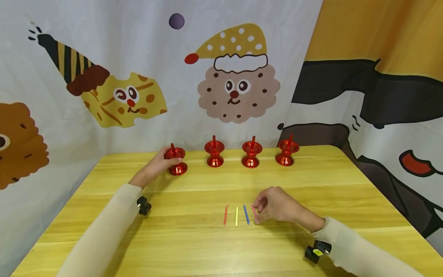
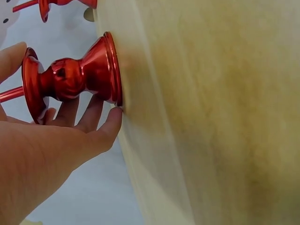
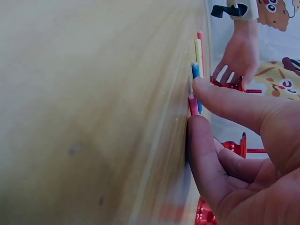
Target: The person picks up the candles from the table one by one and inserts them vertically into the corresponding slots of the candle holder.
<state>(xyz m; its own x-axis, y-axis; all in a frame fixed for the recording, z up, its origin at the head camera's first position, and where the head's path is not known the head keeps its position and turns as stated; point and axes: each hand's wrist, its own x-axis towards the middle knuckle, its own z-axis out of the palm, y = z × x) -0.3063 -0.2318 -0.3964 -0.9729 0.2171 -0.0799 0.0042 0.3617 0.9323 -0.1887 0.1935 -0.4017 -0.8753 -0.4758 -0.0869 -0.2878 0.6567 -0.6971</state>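
Note:
My left hand [image 1: 156,164] reaches to the far left of the table and grips a shiny red candle holder [image 1: 178,168]. The left wrist view has the thumb near its upper dish and the fingers along its stem and base. A thin red rod stands up from the dish. At front right, my right hand [image 1: 281,204] pinches a small pink candle [image 1: 254,210], thumb and fingertip at its two ends, on or just above the wood. Beside it lie a blue candle [image 1: 246,215], a yellow candle [image 1: 237,216] and a red candle [image 1: 225,215], roughly parallel.
Along the back edge stand three more red candle holders, a left one [image 1: 215,159], a middle one [image 1: 250,161] and a right one [image 1: 285,158], each with an upright rod. Behind the wooden table [image 1: 194,254] hangs a cartoon-printed curtain [image 1: 138,23].

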